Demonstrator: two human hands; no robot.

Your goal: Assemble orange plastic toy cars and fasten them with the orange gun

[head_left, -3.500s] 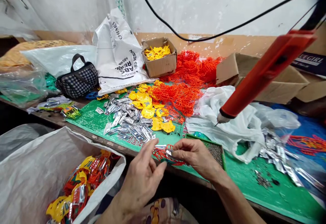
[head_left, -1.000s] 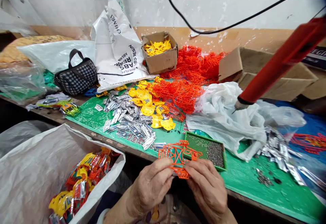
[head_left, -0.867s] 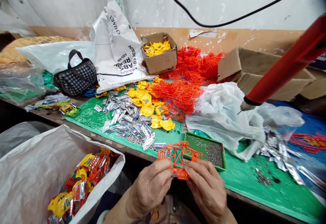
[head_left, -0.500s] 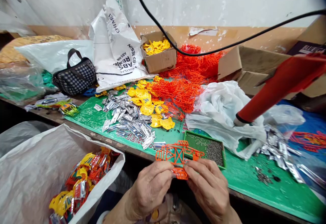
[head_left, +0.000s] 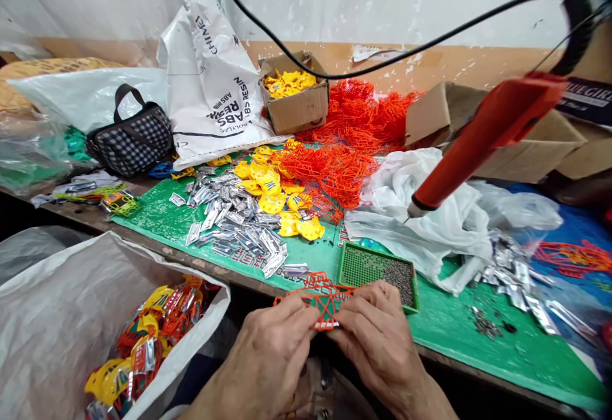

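An orange plastic lattice frame (head_left: 325, 305) is held low in front of me, at the table's front edge. My left hand (head_left: 275, 343) pinches its left side, and my right hand (head_left: 375, 337) grips its right side. A silvery strip shows along the frame's near edge; the fingers cover much of the part. Just beyond my right hand lies a green tray (head_left: 363, 264) with small dark screws (head_left: 400, 282) heaped at its right end. Silver sticker-like pieces (head_left: 239, 216) and yellow plastic parts (head_left: 272, 190) are piled farther back.
A red electric screwdriver (head_left: 478, 146) hangs from a black cable at the right, its tip over a white plastic bag (head_left: 406, 190). Orange frames (head_left: 335, 165) are heaped behind. At lower left, a white sack (head_left: 62, 318) holds yellow and orange assembled pieces. Cardboard boxes (head_left: 299, 111) stand behind.
Both hands have turned the orange frame flatter and closed more over it. The screwdriver has swung left and now hangs with its tip in sight. The view has shifted slightly.
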